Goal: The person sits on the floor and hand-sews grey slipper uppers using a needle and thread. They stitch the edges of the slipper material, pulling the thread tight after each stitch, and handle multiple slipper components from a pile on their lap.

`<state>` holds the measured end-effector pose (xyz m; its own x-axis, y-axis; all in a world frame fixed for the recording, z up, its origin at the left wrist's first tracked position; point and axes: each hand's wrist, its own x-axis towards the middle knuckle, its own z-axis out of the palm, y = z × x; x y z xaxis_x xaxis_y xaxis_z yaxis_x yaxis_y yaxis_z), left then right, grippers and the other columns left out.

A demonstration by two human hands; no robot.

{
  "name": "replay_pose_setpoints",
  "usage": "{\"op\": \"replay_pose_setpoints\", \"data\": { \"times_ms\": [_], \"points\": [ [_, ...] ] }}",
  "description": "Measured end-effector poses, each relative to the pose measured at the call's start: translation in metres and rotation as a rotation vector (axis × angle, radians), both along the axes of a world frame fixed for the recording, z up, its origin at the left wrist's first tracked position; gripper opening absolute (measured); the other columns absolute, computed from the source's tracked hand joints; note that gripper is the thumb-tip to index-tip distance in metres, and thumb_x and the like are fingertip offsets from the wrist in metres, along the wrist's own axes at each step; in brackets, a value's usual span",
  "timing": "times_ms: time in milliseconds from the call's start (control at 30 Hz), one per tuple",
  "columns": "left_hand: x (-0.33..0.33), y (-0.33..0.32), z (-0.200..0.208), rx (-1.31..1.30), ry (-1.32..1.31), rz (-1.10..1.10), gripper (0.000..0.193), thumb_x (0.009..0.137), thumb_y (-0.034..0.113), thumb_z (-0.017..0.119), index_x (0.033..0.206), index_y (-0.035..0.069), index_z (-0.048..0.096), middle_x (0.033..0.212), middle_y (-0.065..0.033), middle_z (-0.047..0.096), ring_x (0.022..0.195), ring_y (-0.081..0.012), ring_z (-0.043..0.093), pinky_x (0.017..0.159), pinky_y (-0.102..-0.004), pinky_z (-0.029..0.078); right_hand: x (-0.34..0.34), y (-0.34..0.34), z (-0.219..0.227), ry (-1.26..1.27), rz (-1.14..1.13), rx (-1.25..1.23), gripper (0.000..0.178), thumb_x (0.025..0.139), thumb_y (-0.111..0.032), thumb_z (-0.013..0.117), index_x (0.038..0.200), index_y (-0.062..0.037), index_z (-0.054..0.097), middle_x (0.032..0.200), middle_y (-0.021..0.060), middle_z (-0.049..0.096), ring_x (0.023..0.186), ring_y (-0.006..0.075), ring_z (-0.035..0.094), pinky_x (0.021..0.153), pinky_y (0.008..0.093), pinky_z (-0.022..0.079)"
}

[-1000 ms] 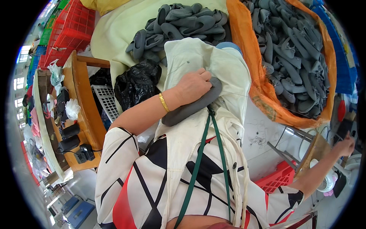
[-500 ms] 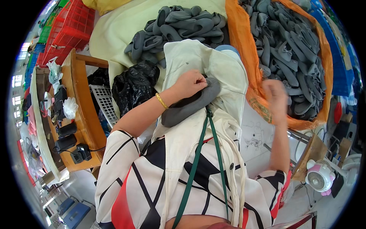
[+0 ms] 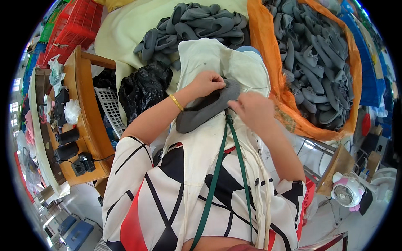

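On our lap, over the cream apron (image 3: pixel 201 54), lies one grey shoe (image 3: pixel 201 118), slanting from near left to far right. Our left hand (image 3: pixel 204 85) pinches its rim at the far end, fingers closed on it. Our right hand (image 3: pixel 255 111) is at its right side, blurred; we cannot tell if these fingers hold something. A thin dark line, perhaps a thread, runs rightward from the shoe; we judge it could tangle if pulled carelessly. The shoe could also twist, because only one hand surely secures it. At left is a white perforated basket (image 3: pixel 109 108), then a crumpled black bag (image 3: pixel 144 90); their contents are unclear. At far right, the orange sack (image 3: pixel 356 75) is filled with many grey shoes (image 3: pixel 314 62).
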<state>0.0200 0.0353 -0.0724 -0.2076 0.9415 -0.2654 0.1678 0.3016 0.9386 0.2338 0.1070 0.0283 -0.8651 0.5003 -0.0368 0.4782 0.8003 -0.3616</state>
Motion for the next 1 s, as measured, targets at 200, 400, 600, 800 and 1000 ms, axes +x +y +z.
{"op": "replay_pose_setpoints", "data": {
  "times_ms": [200,400,600,800,1000],
  "points": [
    [0.003,0.009,-0.002,-0.050,0.008,-0.076,0.015,0.087,0.016,0.073,0.087,0.001,0.073,0.079,0.0004,0.068,0.072,-0.0068,0.057,0.066,-0.0254,0.047,0.003,-0.007,-0.040,-0.384,0.040,-0.472,0.057,0.089,-0.056,0.062,0.075,-0.0008,0.068,0.071,0.0172,0.067,0.074,0.0342,0.067,0.067,0.0443,0.051],
    [0.003,0.006,-0.008,-0.110,-0.167,-0.003,0.012,0.087,0.014,0.073,0.087,0.002,0.073,0.080,0.0010,0.068,0.072,-0.0061,0.057,0.066,-0.0244,0.047,0.032,0.016,-0.022,-0.271,0.018,-0.511,0.024,0.087,-0.022,0.067,0.094,-0.0011,0.058,0.080,0.0160,0.065,0.074,0.0321,0.064,0.067,0.0410,0.050],
    [0.007,0.006,0.002,-0.186,-0.278,0.057,0.012,0.087,0.014,0.074,0.088,0.002,0.073,0.081,0.0002,0.069,0.073,-0.0066,0.059,0.066,-0.0234,0.047,0.018,0.016,-0.012,-0.044,-0.229,-0.582,0.028,0.090,-0.028,0.066,0.101,-0.0029,0.059,0.080,0.0171,0.064,0.074,0.0334,0.063,0.068,0.0408,0.049],
    [0.007,0.006,0.007,-0.204,-0.451,0.133,0.012,0.083,0.012,0.075,0.082,0.000,0.073,0.078,-0.0037,0.069,0.072,-0.0098,0.061,0.067,-0.0248,0.050,-0.005,0.015,-0.038,0.064,-0.182,-0.325,0.030,0.089,-0.034,0.067,0.095,-0.0057,0.066,0.083,0.0120,0.068,0.076,0.0338,0.066,0.067,0.0429,0.050],
    [0.006,0.007,0.000,-0.228,-0.448,0.134,0.011,0.084,0.012,0.075,0.082,0.001,0.073,0.078,-0.0037,0.069,0.071,-0.0099,0.060,0.067,-0.0248,0.049,-0.011,0.018,-0.046,0.095,-0.167,-0.240,0.025,0.088,-0.031,0.068,0.092,-0.0064,0.067,0.080,0.0109,0.066,0.071,0.0312,0.066,0.063,0.0415,0.050]
  ]
}}
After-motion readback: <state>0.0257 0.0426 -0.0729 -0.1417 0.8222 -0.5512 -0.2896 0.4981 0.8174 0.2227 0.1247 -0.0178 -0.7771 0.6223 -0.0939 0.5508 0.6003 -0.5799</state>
